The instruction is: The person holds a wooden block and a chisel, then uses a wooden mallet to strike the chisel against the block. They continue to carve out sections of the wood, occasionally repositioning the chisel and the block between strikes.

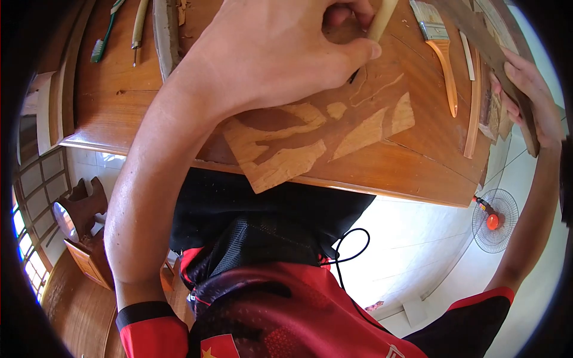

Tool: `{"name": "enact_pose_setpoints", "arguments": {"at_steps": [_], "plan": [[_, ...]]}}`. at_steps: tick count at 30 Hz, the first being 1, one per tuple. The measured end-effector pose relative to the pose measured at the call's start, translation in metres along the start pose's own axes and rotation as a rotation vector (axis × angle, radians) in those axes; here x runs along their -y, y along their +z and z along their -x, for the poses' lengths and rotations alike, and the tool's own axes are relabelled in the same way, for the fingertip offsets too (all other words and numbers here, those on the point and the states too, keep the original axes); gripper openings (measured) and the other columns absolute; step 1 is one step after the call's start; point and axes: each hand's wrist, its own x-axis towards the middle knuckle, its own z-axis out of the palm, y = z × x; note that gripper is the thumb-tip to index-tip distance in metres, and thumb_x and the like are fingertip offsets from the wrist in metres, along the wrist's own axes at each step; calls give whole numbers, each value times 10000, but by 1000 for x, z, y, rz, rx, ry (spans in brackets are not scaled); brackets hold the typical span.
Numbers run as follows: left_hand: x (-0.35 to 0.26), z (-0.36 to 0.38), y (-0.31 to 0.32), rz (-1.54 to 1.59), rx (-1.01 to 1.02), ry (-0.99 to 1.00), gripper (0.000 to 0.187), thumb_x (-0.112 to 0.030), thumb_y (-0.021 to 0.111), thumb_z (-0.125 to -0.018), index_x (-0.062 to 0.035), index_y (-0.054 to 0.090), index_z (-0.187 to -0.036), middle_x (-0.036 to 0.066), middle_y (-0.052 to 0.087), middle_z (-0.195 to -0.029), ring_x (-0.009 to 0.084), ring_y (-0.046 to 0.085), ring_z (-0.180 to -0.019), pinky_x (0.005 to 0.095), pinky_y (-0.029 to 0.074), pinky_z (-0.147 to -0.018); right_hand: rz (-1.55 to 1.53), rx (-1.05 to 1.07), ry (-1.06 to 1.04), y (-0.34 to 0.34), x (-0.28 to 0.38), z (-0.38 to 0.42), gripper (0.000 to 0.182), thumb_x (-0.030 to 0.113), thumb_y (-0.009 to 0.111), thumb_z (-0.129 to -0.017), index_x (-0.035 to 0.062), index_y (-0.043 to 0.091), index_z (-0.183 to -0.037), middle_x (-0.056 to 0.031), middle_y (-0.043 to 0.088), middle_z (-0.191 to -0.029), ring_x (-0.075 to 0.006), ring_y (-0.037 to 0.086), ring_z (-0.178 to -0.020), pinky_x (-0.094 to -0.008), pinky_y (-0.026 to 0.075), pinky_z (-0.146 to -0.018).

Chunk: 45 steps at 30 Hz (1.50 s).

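My left hand (292,51) reaches across the wooden table, its fingers closed round the pale, round handle of a slim carving tool (382,21). My thumb presses against the handle, and a short dark tip shows below the hand. Just beneath lies a flat carved wooden panel (292,164) with light, irregular shapes standing out from browner areas; one corner overhangs the table's near edge. Over at the right edge, my right hand (534,89) has its fingers wrapped round a long dark wooden strip (498,56).
A flat paintbrush (441,53) with an orange handle lies on the table (412,161) to the right. At the upper left are a green toothbrush (106,36) and another pale-handled pointed tool (138,27). A fan (494,221) stands beyond the right corner; a carved wooden seat (83,209) is at left.
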Motion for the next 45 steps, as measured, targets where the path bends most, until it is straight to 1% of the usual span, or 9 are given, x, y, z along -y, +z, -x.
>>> {"name": "enact_pose_setpoints", "arguments": {"at_steps": [6,9,16,18,26,30,36,39,45], "plan": [[-12,1,-3,-97,41,-79,240,-198,743,-841,19,681,-924,102,599,-754,272,600,-734,397,488,-719,-136,-65,105,8,3,13,550,401,600,-1028,1,542,-1402,-9,583,-853,0,430,-526,-155,355,-397],[-4,2,-3,-30,50,-41,243,-214,740,-844,7,689,-933,95,612,-777,269,611,-759,402,489,-735,-160,-96,61,13,1,13,602,392,609,-1025,-13,504,-1458,-17,589,-855,-11,427,-521,-163,361,-404],[9,0,3,-19,52,22,259,-261,741,-854,-15,707,-929,93,644,-788,269,633,-798,393,494,-760,-200,-67,105,31,5,29,387,430,602,-1025,45,590,-1063,0,565,-815,-9,413,-508,-182,355,-416],[7,-2,2,-20,72,26,283,-284,746,-861,-11,718,-928,99,657,-782,273,643,-789,385,501,-760,-244,-47,103,35,3,35,382,435,597,-1028,53,589,-1040,2,563,-821,-6,412,-512,-184,351,-422],[-25,-35,-15,72,323,-333,317,-300,743,-929,13,758,-979,160,745,-862,294,709,-732,386,552,-721,-294,-132,50,55,-4,48,496,385,582,-1048,4,575,-1365,-30,594,-882,-26,447,-580,-184,380,-447],[-1,-23,3,254,183,-140,300,-253,766,-923,39,748,-987,178,759,-877,259,735,-777,374,577,-756,-310,-192,67,69,-2,64,584,363,605,-1039,-7,506,-1480,-55,621,-909,-42,469,-588,-192,390,-448],[4,-17,10,281,105,-54,325,-226,797,-899,64,745,-1035,203,764,-892,237,751,-824,342,594,-791,-300,-296,110,72,-3,78,558,344,597,-1039,-1,521,-1471,-49,624,-906,-29,473,-581,-196,395,-442],[-10,-15,5,150,106,-48,328,-232,795,-902,61,753,-1045,204,768,-905,229,752,-820,334,595,-784,-250,-199,126,61,-4,79,562,350,596,-1038,0,523,-1472,-36,624,-896,-20,471,-576,-189,387,-437],[-2,-17,-4,282,198,-136,305,-242,789,-908,31,780,-1046,174,777,-880,215,748,-777,335,603,-765,-205,-195,159,50,-3,81,560,371,603,-1031,7,542,-1453,-26,626,-852,-13,467,-556,-178,370,-422]]}}
